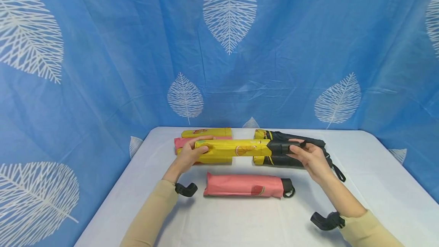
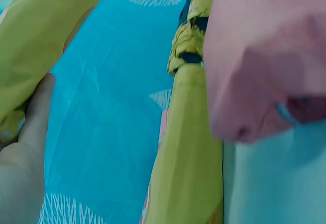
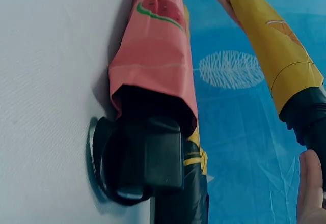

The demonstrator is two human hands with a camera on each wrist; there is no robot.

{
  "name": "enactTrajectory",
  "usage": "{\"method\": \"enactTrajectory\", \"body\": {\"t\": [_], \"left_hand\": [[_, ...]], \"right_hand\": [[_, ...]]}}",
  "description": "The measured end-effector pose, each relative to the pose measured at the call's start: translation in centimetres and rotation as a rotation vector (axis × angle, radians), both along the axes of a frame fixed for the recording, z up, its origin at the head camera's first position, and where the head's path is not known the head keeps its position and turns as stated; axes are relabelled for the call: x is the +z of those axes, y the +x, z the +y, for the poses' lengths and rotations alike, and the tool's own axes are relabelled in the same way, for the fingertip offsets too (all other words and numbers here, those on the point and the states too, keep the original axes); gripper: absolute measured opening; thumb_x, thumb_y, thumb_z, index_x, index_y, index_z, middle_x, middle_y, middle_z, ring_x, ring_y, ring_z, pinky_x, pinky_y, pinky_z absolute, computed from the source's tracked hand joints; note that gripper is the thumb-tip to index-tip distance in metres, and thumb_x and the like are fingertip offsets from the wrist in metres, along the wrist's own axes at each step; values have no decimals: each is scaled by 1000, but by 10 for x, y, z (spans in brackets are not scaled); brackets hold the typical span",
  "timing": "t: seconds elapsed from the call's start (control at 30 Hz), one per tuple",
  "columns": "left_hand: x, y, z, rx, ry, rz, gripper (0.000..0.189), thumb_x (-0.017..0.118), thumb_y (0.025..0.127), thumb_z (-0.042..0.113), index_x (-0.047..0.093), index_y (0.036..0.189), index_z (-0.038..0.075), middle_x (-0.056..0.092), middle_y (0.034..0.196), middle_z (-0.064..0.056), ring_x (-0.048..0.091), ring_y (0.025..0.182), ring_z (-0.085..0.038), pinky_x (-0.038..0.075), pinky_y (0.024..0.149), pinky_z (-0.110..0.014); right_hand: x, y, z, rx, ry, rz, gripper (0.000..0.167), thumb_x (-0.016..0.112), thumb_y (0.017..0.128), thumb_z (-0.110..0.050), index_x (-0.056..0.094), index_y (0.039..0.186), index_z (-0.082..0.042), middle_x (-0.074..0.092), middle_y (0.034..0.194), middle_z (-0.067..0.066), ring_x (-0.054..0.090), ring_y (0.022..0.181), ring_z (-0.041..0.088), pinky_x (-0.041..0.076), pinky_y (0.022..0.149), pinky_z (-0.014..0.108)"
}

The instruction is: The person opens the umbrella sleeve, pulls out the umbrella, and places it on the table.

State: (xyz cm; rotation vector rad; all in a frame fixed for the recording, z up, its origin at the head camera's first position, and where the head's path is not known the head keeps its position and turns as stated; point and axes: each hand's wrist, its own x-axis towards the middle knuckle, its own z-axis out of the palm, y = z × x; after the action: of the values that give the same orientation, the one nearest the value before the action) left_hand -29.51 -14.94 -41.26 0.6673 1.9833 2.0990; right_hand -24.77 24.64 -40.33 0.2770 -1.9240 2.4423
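A folded umbrella with a black end (image 1: 278, 147) sits in a yellow sleeve (image 1: 223, 149) printed with an orange slice, held level above the table. My left hand (image 1: 186, 158) grips the sleeve's left end, thumb in front. At the other end my right hand (image 1: 314, 163) holds the black end between thumb and fingers. In the right wrist view, the black part (image 3: 310, 114) sticks out of the sleeve's mouth. Nearer me, a pink-sleeved umbrella (image 1: 240, 185) with a watermelon print lies on the table, its black handle and strap at the right.
Behind the held umbrella, yellow sleeves (image 1: 219, 132) and a pink sleeve (image 1: 179, 143) lie at the back left. Black-and-yellow folded umbrellas (image 1: 291, 137) lie at the back right, one strap hanging toward the right. A blue leaf-patterned curtain (image 1: 240, 87) stands behind the white table (image 1: 240, 224).
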Motion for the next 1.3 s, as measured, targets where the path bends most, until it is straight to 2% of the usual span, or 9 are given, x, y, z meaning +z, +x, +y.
{"method": "enactTrajectory", "body": {"t": [0.17, 0.3, 0.43, 0.7, 0.8, 0.9, 1.03, 1.17, 1.3], "left_hand": [[-2, -1, -6, -28, 87, -34, 42, 59, 93, 8, 51, 133, -1, 61, 106, 0, 59, 87, -12, 45, 90, -29], [-3, -1, -10, -21, 107, -26, 41, 60, 93, 9, 52, 132, -2, 55, 129, -8, 59, 88, -10, 45, 85, -26], [-3, -1, -15, 4, 82, 4, 41, 58, 94, 8, 51, 132, -4, 54, 131, -13, 52, 75, -9, 44, 79, -25], [-3, -2, -23, 24, 26, 41, 44, 59, 94, 11, 48, 134, -5, 45, 137, -23, 57, 97, -14, 46, 82, -23], [-2, -1, -24, 34, 25, 25, 43, 59, 94, 11, 50, 133, -5, 51, 132, -17, 56, 85, -11, 44, 74, -22], [-2, 1, -24, 63, 17, 0, 43, 60, 94, 11, 50, 132, -6, 57, 100, -6, 49, 71, -8, 33, 62, -28], [-2, 2, -24, 100, 0, -9, 45, 60, 94, 11, 47, 132, -10, 32, 70, -2, 36, 62, -10, 24, 59, -32], [-4, 1, -25, 107, 11, -11, 39, 58, 94, 9, 53, 129, -7, 30, 68, -1, 35, 60, -9, 26, 56, -28], [-6, 1, -28, 87, 32, -11, 27, 57, 95, 9, 64, 121, 6, 56, 83, -2, 56, 78, -10, 46, 71, -20]], "right_hand": [[-4, 1, 7, -2, -29, 48, 25, 58, 93, -1, 57, 117, -3, 58, 114, 1, 65, 93, 13, 49, 85, 28], [-6, 2, 9, 7, -25, 69, 28, 57, 93, 0, 55, 121, 1, 59, 112, 2, 65, 94, 12, 49, 85, 28], [-5, 3, 12, -1, -17, 80, 25, 56, 93, 0, 58, 118, -3, 58, 110, 2, 64, 94, 12, 50, 85, 28], [-5, 4, 16, -11, -7, 87, 22, 56, 93, 0, 61, 112, -10, 57, 111, 1, 64, 94, 11, 50, 84, 25], [-6, 4, 18, -21, -6, 86, 22, 56, 93, 1, 62, 111, -11, 56, 112, 1, 63, 94, 10, 50, 83, 25], [-7, 5, 21, -24, -8, 89, 22, 56, 93, 1, 62, 111, -10, 56, 111, 2, 63, 94, 10, 50, 83, 25], [-8, 5, 24, -19, -13, 98, 24, 56, 93, 1, 61, 116, -3, 56, 110, 2, 63, 94, 11, 50, 83, 26], [-9, 6, 27, -17, -28, 108, 25, 55, 93, 3, 61, 117, -2, 58, 110, 2, 64, 94, 11, 50, 83, 26], [-10, 7, 31, -5, -57, 115, 26, 54, 93, 5, 65, 113, -8, 60, 108, 1, 64, 93, 12, 50, 83, 26]]}}
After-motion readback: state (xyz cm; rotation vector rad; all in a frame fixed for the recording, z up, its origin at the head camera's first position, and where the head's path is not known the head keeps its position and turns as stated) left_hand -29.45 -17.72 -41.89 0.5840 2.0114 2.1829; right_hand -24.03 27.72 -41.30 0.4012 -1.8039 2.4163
